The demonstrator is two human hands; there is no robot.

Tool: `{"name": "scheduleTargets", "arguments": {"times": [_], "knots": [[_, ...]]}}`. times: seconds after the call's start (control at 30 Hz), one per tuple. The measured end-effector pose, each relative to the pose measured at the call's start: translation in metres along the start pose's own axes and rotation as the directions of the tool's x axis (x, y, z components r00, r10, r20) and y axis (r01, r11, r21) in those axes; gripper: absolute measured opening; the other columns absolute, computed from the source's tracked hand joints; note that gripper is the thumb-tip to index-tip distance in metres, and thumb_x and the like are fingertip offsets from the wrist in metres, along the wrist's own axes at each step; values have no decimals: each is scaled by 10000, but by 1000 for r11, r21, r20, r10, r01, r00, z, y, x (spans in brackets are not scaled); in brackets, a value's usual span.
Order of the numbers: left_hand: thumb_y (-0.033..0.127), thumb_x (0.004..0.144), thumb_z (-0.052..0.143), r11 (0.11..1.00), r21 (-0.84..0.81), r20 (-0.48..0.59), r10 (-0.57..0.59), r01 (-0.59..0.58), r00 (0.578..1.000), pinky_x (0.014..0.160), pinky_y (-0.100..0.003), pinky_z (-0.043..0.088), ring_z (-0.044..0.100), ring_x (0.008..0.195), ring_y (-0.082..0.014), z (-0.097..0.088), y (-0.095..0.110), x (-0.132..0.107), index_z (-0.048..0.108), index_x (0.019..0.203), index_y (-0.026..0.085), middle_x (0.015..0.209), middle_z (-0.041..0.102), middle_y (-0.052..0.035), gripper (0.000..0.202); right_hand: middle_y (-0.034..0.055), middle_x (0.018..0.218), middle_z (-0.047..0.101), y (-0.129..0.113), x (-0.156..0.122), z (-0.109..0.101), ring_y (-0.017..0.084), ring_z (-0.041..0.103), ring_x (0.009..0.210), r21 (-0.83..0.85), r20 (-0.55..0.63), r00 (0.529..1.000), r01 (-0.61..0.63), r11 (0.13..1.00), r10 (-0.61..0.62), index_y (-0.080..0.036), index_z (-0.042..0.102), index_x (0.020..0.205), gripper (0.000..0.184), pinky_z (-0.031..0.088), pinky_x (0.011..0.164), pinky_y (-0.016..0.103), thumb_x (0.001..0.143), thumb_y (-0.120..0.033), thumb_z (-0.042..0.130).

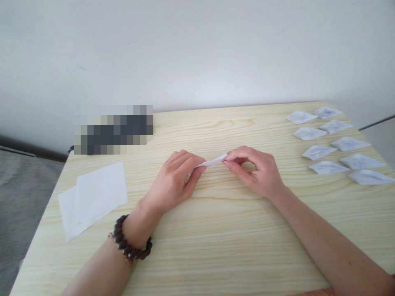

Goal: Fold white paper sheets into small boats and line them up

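Note:
Between my two hands, over the middle of the table, is a narrow strip of folded white paper. My left hand pinches its left end between thumb and fingers; that end is partly hidden by the fingers. The right end is gripped by the thumb and forefinger of my right hand. The paper tilts slightly, its right end higher in the picture. A dark beaded bracelet circles my left wrist.
Several folded white paper boats stand in two rows on the right of the wood-grain table. Flat white paper sheets overlap on the left. A dark, pixelated object lies at the back left. Behind the table rises a white wall.

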State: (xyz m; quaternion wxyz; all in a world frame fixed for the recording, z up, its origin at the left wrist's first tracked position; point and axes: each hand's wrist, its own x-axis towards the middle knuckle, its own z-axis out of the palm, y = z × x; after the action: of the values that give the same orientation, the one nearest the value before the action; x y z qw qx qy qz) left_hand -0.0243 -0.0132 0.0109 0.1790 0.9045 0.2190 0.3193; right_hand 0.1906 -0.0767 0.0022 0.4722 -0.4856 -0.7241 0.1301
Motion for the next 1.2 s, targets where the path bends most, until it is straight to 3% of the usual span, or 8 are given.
{"name": "scheduleTargets", "arguments": {"times": [0.23,0.5,0.6,0.7,0.97,1.1,1.2], "knots": [[132,909,548,989,-127,83,-68,79,994,637,-204,438,550,685,-100,-2,6,-2,584,989,139,790,595,-7,87,-11,830,719,-3,1,0,77,648,661,-3,-20,1000,-11,1000,11,-203,633,924,97,542,602,173,867,-125,636],[167,884,609,966,-167,97,-184,198,978,639,-167,462,600,692,-81,1,3,-4,604,1033,172,818,653,15,150,-9,893,716,-1,-1,0,78,656,670,23,-33,998,-53,998,54,-216,629,946,110,551,601,177,869,-137,634],[194,846,667,897,-314,107,-294,312,950,734,-188,515,652,770,-101,4,-1,-6,561,1162,175,908,688,-8,334,-7,902,711,-1,-1,0,73,649,653,27,-39,997,-61,998,62,-216,629,944,104,546,588,174,870,-144,632],[192,820,697,763,-507,179,-363,402,914,767,-217,548,670,792,-110,6,-4,-7,487,1285,182,946,692,-19,510,-5,907,711,-2,-1,1,82,650,659,42,-47,996,-75,996,77,-222,627,953,105,550,582,181,872,-156,630],[164,786,719,625,-635,309,-333,454,891,749,-277,585,677,822,-152,-1,0,-2,570,1214,144,1044,686,-101,454,10,893,713,-6,-1,1,96,664,647,120,2,995,-103,987,103,-219,610,944,73,562,552,188,880,-185,623],[135,796,694,627,-641,312,-315,443,897,729,-259,584,675,835,-149,-3,2,-2,534,1256,155,1095,670,-108,488,4,927,719,-6,-2,4,87,673,627,232,7,986,-162,959,165,-225,560,1039,223,556,533,177,850,-216,677],[124,803,676,664,-610,321,-293,433,901,725,-243,571,661,816,-132,-4,3,-2,561,1219,147,1085,667,-99,433,5,914,714,-5,-3,5,89,678,627,247,-8,979,-196,949,204,-220,555,1060,238,550,525,174,854,-229,674]]}}
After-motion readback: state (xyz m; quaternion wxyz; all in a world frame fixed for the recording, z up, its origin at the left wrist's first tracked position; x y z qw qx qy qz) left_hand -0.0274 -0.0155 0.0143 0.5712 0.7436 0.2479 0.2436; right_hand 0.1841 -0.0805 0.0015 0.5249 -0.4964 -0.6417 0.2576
